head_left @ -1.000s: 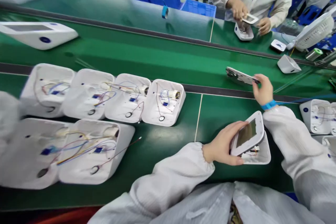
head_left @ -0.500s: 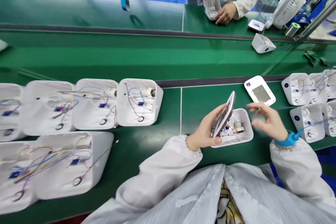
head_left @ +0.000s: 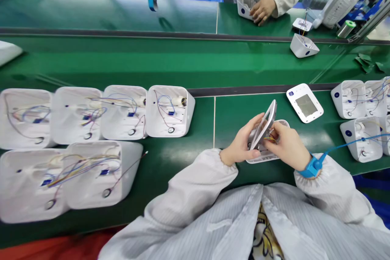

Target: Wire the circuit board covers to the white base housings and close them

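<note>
At near right, left hand (head_left: pixel 242 141) pinching a tilted display cover (head_left: pixel 264 125) over a white housing (head_left: pixel 263 159); right hand (head_left: pixel 291 146) at wires (head_left: pixel 269 139), grip indiscernible. Left, open housings (head_left: pixel 189 117) containing wiring.

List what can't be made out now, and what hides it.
Head view: most of the inside of the open housing, covered by the tilted panel, left hand and right hand.
Head view: whether the right fingers grip anything, hidden by that hand itself.
Head view: the white object at far left, cut off by the edge.
</note>
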Tool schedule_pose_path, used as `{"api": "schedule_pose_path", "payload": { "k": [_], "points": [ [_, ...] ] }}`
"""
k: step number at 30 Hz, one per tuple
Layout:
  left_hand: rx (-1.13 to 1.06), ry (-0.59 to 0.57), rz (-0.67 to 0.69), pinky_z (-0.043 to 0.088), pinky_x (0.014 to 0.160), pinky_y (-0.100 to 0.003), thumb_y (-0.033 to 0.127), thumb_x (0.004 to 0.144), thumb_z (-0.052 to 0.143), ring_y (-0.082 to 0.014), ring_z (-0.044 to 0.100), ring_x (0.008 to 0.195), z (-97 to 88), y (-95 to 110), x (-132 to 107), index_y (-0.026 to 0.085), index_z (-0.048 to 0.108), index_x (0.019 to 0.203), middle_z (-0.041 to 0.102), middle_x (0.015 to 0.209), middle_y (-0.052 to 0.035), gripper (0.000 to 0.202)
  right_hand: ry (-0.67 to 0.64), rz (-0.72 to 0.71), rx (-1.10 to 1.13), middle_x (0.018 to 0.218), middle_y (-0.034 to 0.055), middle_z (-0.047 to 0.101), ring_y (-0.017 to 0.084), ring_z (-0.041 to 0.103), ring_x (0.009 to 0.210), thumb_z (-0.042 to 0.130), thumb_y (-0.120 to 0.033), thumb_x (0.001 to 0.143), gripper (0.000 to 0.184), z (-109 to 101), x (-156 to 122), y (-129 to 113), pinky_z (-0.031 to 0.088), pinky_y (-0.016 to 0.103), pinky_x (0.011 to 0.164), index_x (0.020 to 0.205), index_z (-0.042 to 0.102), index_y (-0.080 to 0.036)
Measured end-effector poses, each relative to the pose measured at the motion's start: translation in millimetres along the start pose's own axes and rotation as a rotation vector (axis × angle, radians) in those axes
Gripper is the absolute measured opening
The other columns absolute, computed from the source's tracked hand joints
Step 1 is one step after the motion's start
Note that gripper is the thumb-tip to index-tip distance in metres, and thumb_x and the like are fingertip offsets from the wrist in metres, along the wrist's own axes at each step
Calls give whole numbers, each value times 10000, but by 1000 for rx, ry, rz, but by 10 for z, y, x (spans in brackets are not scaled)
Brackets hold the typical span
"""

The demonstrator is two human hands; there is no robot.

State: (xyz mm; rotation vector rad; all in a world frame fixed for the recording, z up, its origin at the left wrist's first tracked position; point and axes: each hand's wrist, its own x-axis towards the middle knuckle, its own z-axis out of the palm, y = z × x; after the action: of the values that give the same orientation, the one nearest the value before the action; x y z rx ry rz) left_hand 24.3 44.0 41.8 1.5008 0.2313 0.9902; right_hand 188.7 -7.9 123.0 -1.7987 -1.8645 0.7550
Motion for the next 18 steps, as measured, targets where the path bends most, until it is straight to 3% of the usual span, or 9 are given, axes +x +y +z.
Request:
{"api": "schedule_pose_path", "payload": {
  "k": [5,8,11,14,18],
  "points": [
    [-18,40,-12,249,1197,-532,672,779,685,-369,377,1401,7,3,-5,237,358,1504,389,1525,-145,907,109,-40,20,808,21,642,225,638,760,667,-245,789,280,71,-58,-25,487,351,695,1031,528,-225],
    [-27,41,6,287,1184,-515,655,791,683,-362,402,1383,19,14,6,235,353,1506,407,1514,-142,893,171,-96,84,965,67,669,249,642,926,617,-212,804,312,117,-55,-7,507,409,822,1099,517,-225],
    [-33,40,14,320,1167,-508,645,793,689,-360,418,1369,28,22,16,229,332,1516,421,1499,-149,908,228,-70,219,1013,70,671,227,659,927,602,-176,772,349,154,-31,29,529,384,813,1097,485,-224],
    [-39,32,5,299,1179,-520,650,776,705,-360,403,1382,28,23,17,230,353,1501,404,1509,-148,909,224,-24,280,932,38,674,203,670,840,567,-149,772,341,145,-14,55,536,351,758,1090,474,-229],
    [-30,29,-8,285,1186,-538,656,756,720,-363,401,1386,16,12,14,238,379,1483,406,1509,-143,906,117,13,139,872,36,677,214,662,799,548,-109,766,365,30,5,63,523,371,762,1118,537,-204]
  ]
}}
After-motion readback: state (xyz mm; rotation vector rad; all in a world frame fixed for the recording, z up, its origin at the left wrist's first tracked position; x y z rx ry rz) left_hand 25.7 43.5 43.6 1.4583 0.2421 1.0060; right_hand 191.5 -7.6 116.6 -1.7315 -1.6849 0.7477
